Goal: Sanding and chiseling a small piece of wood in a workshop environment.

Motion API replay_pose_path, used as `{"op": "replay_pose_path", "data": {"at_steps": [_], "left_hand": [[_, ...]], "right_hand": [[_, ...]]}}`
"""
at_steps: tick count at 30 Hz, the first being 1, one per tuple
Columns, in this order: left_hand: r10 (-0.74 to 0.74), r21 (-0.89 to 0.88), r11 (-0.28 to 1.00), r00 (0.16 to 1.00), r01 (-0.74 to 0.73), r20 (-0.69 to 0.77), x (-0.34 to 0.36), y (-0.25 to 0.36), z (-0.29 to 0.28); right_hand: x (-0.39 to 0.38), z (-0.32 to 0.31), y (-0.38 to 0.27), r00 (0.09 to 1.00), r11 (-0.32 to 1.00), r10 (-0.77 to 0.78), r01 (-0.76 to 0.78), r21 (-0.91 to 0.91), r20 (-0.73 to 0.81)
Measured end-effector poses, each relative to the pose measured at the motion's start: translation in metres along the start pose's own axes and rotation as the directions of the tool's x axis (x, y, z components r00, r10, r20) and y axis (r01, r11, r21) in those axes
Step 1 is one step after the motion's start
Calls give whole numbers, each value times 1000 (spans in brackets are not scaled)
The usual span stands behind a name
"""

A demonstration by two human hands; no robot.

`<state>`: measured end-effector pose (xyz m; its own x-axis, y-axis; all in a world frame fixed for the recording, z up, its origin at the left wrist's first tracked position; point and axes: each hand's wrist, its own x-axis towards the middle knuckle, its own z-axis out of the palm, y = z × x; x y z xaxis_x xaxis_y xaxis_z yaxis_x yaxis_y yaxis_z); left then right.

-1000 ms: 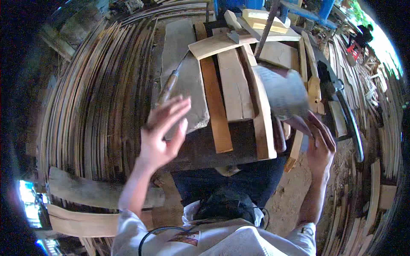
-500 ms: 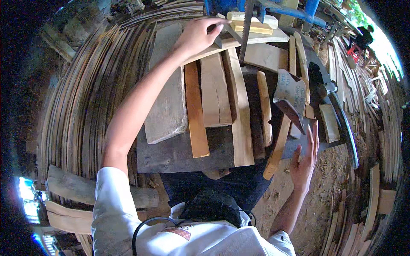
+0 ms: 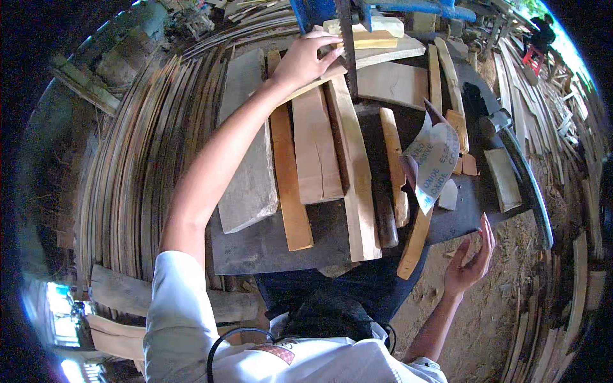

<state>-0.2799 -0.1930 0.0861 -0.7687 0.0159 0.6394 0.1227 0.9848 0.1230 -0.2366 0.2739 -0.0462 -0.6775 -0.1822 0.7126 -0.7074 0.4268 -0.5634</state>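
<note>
"Dark tabletop (image 3: 249, 254) with wooden boards (image 3: 316, 150): where are the hands?"

"Nearest, just off its edge, the right hand (image 3: 469, 267) is released, fingers half-curled; beyond lies a curled sheet (image 3: 434, 156)."

"And the left?"

"Farther, the left hand (image 3: 310, 59) bends over a curved board (image 3: 322, 78) beside a saw blade (image 3: 349, 67); whether its fingers grasp anything, I cannot tell."

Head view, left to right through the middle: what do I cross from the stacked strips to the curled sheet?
Stacked strips, grey board, orange-brown board, cracked pale block, long pale strip, notched stick, curled sheet.
</note>
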Motion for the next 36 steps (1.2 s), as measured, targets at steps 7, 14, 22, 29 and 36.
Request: {"op": "replay_pose_path", "data": {"at_steps": [7,14,22,29,36], "left_hand": [[54,37,998,989,-50,-136,2,-3,5],[18,92,996,997,-11,-76,6,-4,8],[13,-36,999,993,-17,-113,1,-14,11],[-7,-45,999,974,-3,-228,-49,-6,-33],[-39,173,983,992,59,-118,-146,65,-121]], "right_hand": [[-5,7,4,978,995,-25,44,86,-208],[-13,10,9,988,995,11,5,100,-157],[-13,0,1,993,1000,11,-10,11,-116],[-14,-2,-4,990,999,-46,48,8,-135],[-17,3,-26,986,990,-67,84,113,-150]]}}
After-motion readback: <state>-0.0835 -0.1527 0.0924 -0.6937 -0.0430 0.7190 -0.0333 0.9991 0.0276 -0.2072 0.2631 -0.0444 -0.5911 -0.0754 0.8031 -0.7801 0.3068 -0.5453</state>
